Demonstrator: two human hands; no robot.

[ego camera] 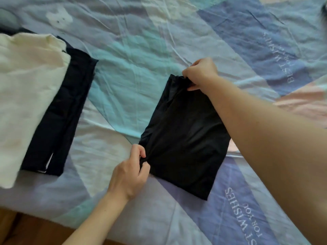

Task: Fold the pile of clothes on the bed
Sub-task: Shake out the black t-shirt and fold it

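Two hands pinching a black garment, left hand at near corner, right hand at far corner, cream top beyond left grip

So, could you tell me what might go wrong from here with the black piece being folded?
1. The left hand and right hand each pinch only a small bunch at the black garment's near-left and far corners; the thin-looking fabric may slip and the fold open.
2. The far edge is bunched under the right hand, so creases could get folded in.
3. Moving it toward the folded stack, the cream garment over the dark garment, could knock that stack askew.
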